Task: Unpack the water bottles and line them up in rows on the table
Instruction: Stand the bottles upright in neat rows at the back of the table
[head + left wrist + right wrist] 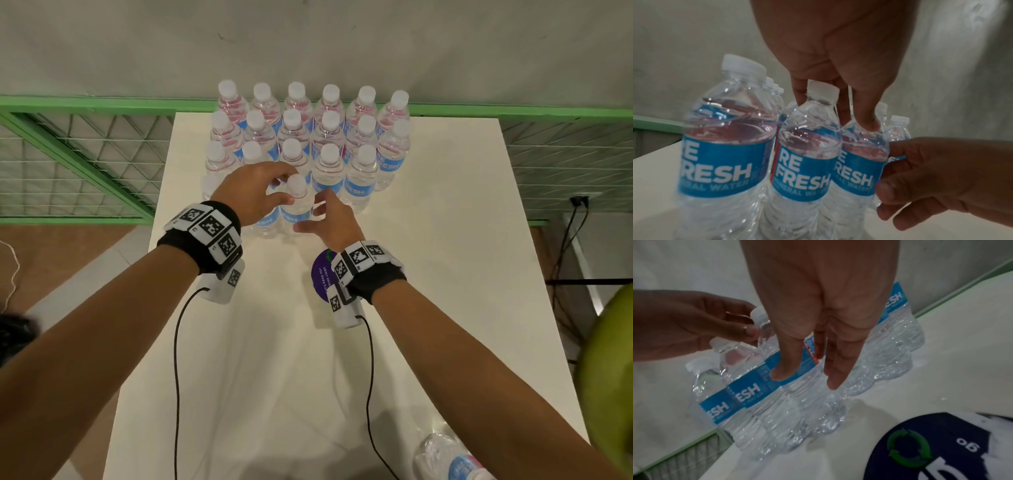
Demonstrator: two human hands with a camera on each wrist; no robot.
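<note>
So at frame centre the left hand (251, 192) hovers over the front bottle (296, 202), fingers loosely curled, gripping nothing. Right hand (330, 219) sits just beside it, fingers straight, also empty.

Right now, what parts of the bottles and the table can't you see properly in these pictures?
- Front row of bottles: in the head view the left hand covers some, so the count is unclear.
- Bottle at the near corner: cut off by the bottom edge of the head view.
- Dark printed sheet: cut off by the right wrist view's edge; words unreadable.
- Right hand: whether it touches a bottle is unclear.
</note>
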